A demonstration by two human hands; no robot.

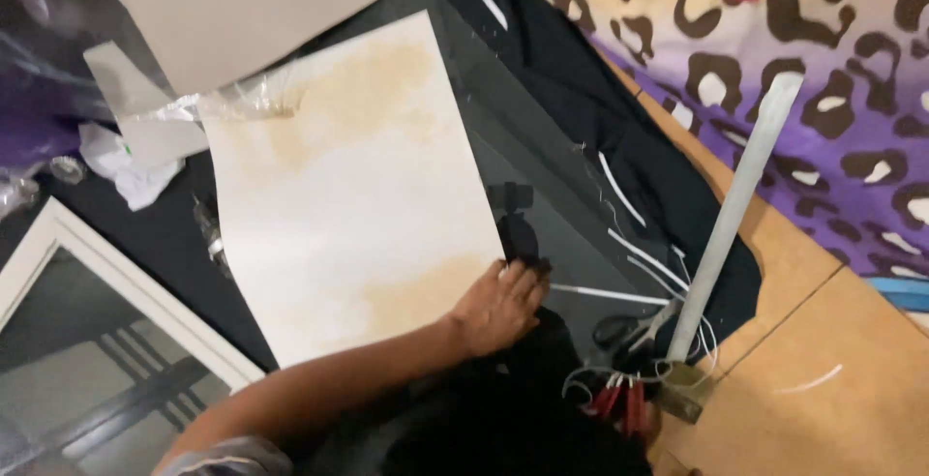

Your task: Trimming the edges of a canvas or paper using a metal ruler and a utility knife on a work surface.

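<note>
Low in the view, a dark mass hides where the arm begins, and only one hand (498, 307) shows; which hand it is cannot be told. Its fingers (527, 278) lie flat and slightly spread, pressing the near right corner of the stained cream sheet (348, 195), which spreads away from them over black cloth (581, 99). Right of the sheet lie scissors (629, 329), partly blurred, and a pale bar (735, 210). Left of the sheet, a white frame (116, 278) is cut off. Beyond, leopard-print fabric (774, 31).
</note>
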